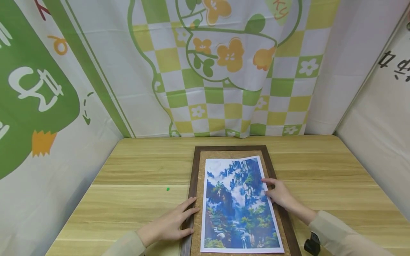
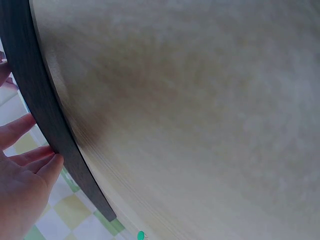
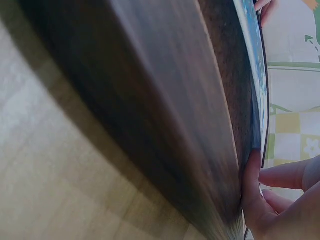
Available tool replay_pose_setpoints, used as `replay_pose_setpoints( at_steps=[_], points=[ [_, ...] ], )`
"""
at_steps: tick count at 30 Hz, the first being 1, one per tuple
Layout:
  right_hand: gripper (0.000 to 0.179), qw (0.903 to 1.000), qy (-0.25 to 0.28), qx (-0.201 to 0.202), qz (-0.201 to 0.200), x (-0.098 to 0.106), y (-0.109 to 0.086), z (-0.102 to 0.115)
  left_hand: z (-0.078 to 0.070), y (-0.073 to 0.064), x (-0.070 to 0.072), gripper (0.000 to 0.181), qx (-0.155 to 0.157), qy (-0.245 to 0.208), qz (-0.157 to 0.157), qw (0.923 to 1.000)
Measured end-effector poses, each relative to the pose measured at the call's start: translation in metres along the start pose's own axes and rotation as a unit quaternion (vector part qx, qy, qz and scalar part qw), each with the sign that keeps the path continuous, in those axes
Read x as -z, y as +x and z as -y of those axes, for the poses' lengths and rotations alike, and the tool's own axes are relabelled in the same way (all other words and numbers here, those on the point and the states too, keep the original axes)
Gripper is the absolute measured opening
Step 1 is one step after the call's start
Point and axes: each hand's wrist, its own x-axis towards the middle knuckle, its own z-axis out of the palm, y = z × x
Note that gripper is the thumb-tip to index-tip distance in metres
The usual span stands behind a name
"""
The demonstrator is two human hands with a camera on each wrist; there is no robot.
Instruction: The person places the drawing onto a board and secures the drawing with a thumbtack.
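Note:
A landscape print (image 1: 238, 209) of blue mountains and waterfalls with a white border lies over a cork board (image 1: 199, 199) with a dark wood frame (image 1: 270, 163). At the print's right edge, my right hand (image 1: 282, 195) pinches the paper between thumb and fingers. The right wrist view shows that edge of the print (image 3: 256, 85) lifted a little above the cork, with a finger beneath it. On the opposite side, my left hand (image 1: 173, 222) rests its spread, fairly straight fingers on the frame's left side. The left wrist view shows those fingertips (image 2: 55, 162) against the frame.
A small green pushpin-like piece (image 1: 168, 189) lies on the wooden table (image 1: 134, 170), left of the board. Near the right sleeve is a black device (image 1: 312, 244). Printed curtains (image 1: 214, 106) hang behind the table and along both sides.

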Motion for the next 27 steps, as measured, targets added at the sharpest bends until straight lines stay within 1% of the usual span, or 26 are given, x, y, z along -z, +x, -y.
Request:
replay_pose_setpoints(
  at_steps=[2,3,9,12,15,22,27],
  points=[
    [0.045,0.9999,-0.012,0.010,-0.001,0.0002,-0.0001,-0.0004,-0.0001,0.0001,0.0003,0.054,0.000,0.002,0.001,1.0000],
    [0.045,0.9997,-0.018,0.015,-0.003,0.0002,-0.0001,-0.0007,-0.0003,0.0003,0.0006,0.054,0.007,-0.008,0.006,0.9999],
    [0.043,0.9976,-0.050,0.046,-0.014,0.0005,-0.0005,-0.0006,0.0007,0.0014,-0.0001,0.054,0.023,-0.008,0.021,0.9995],
    [0.043,0.9966,-0.060,0.055,-0.015,0.0007,-0.0009,0.0005,0.0005,0.0012,0.0002,0.054,0.022,-0.005,0.020,0.9996],
    [0.043,0.9961,-0.065,0.058,-0.016,0.0012,-0.0015,0.0011,0.0001,0.0011,0.0005,0.055,0.019,-0.003,0.018,0.9996],
    [0.043,0.9959,-0.076,0.047,-0.016,0.0026,-0.0014,0.0019,0.0011,0.0010,-0.0004,0.055,0.023,-0.004,0.019,0.9996],
    [0.042,0.9951,-0.083,0.050,-0.019,0.0023,-0.0014,0.0021,0.0011,0.0007,0.0001,0.055,0.025,-0.003,0.022,0.9995]
  ],
)
